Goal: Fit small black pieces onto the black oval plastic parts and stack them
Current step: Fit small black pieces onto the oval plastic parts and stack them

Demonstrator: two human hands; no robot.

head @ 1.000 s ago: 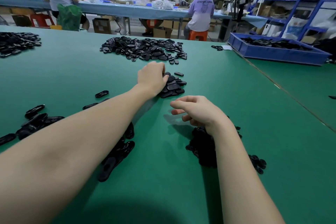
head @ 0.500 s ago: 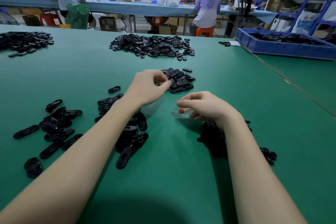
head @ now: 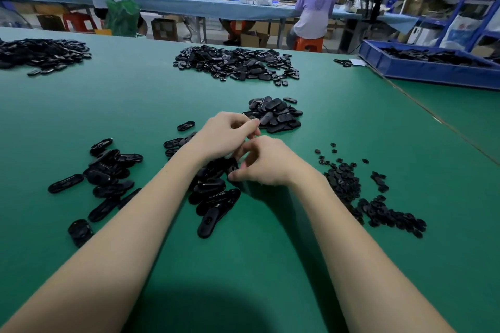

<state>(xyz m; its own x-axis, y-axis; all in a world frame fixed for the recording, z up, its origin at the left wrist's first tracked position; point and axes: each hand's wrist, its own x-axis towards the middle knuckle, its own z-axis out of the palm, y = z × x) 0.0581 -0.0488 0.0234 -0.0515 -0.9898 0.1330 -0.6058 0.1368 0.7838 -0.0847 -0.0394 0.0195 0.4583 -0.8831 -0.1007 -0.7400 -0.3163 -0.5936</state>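
Observation:
My left hand [head: 224, 138] and my right hand [head: 266, 163] meet above a heap of black oval parts [head: 213, 197] at the table's middle. The right thumb and curled fingers pinch one black oval part [head: 232, 166] at the top of that heap. My left hand's fingers are curled with their tips together, and I see nothing between them. Just beyond the hands lies a small pile of oval parts [head: 273, 116]. Small black pieces [head: 343, 181] are scattered to the right of my right forearm.
More oval parts [head: 108, 170] lie loose on the left. A large heap [head: 238, 65] sits further back and another [head: 40, 53] at the far left. A blue tray [head: 433, 71] of parts stands at the back right. People sit at a far bench.
My left hand has drawn back from the small pile toward me. My right hand has moved left to meet it. The view has tilted down.

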